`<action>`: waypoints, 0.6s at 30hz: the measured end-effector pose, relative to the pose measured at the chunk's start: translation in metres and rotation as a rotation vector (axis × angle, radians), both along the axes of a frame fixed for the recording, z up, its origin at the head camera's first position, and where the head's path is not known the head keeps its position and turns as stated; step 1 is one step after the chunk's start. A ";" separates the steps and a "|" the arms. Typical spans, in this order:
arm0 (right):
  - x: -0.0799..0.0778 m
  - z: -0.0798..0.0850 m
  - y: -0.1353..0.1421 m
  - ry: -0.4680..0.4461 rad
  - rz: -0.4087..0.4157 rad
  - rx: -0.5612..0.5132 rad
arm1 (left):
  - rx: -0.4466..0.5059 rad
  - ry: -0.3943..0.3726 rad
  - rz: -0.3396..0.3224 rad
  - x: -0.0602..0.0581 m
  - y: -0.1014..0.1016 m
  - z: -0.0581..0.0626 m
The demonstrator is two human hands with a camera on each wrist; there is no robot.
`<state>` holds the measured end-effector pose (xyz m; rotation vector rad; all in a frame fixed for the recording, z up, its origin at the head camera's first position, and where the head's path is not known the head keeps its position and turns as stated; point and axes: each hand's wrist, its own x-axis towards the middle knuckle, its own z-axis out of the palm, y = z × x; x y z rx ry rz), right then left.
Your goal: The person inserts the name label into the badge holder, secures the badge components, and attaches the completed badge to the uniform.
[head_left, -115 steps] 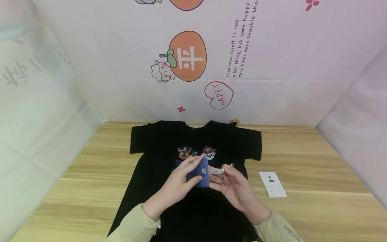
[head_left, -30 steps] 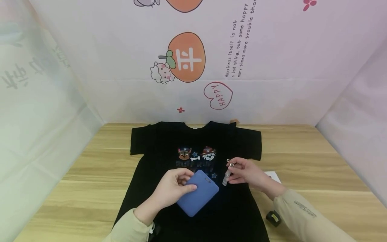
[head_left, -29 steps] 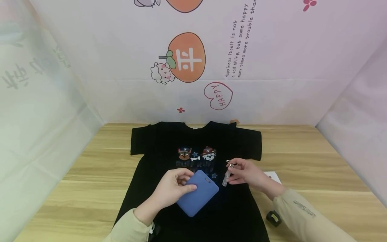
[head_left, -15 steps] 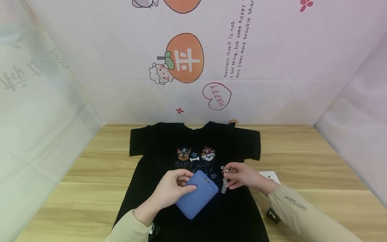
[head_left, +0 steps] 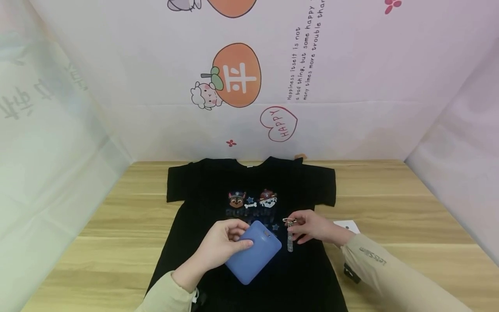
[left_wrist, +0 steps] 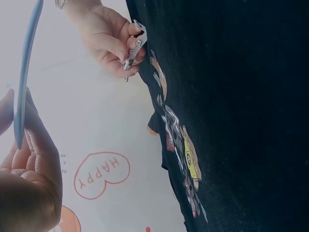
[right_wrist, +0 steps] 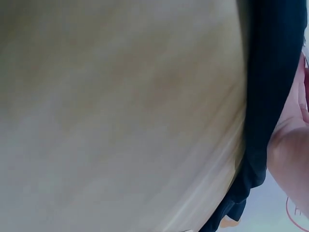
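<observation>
My left hand (head_left: pixel 220 242) grips a blue badge holder (head_left: pixel 253 255) by its upper left edge, thumb on the near face. A small slot shows near the holder's top corner. In the left wrist view the same badge holder (left_wrist: pixel 25 67) is seen edge-on. To its right, my right hand (head_left: pixel 312 227) pinches a clear badge strap (head_left: pixel 290 240) with metal snaps and a safety pin (head_left: pixel 289 220) at its top. Strap and holder are apart, both above a black T-shirt (head_left: pixel 202 242). Only part of my right hand (right_wrist: pixel 292 145) shows in the right wrist view.
A white card (head_left: pixel 348 225) lies on the wooden table (head_left: pixel 409 225), partly hidden behind the right wrist. By the right sleeve sits a small black object (head_left: pixel 352 274). Behind the table hangs a printed white cloth (head_left: pixel 163 86).
Earlier, the strap lay against the badge holder between both hands; now they are separate. Over the last second my right hand moves slightly down and left, and the strap swings to hang nearly straight.
</observation>
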<state>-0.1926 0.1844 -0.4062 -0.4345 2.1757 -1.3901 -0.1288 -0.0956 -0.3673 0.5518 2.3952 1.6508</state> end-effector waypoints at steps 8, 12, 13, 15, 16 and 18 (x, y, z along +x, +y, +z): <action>-0.005 -0.001 -0.004 0.076 0.003 0.101 | -0.001 0.000 -0.010 0.000 0.001 0.000; -0.006 0.000 -0.007 0.150 -0.001 0.186 | -0.007 0.002 -0.015 0.000 0.002 0.000; -0.006 0.001 -0.007 0.163 -0.001 0.202 | -0.008 0.002 -0.017 0.000 0.002 0.000; -0.006 0.001 -0.008 0.182 -0.001 0.220 | -0.008 0.002 -0.019 -0.001 0.002 0.000; -0.006 0.002 -0.008 0.186 -0.002 0.224 | -0.008 0.002 -0.018 -0.001 0.002 -0.001; -0.007 0.002 -0.008 0.197 -0.003 0.234 | -0.010 0.001 -0.016 -0.001 0.002 -0.001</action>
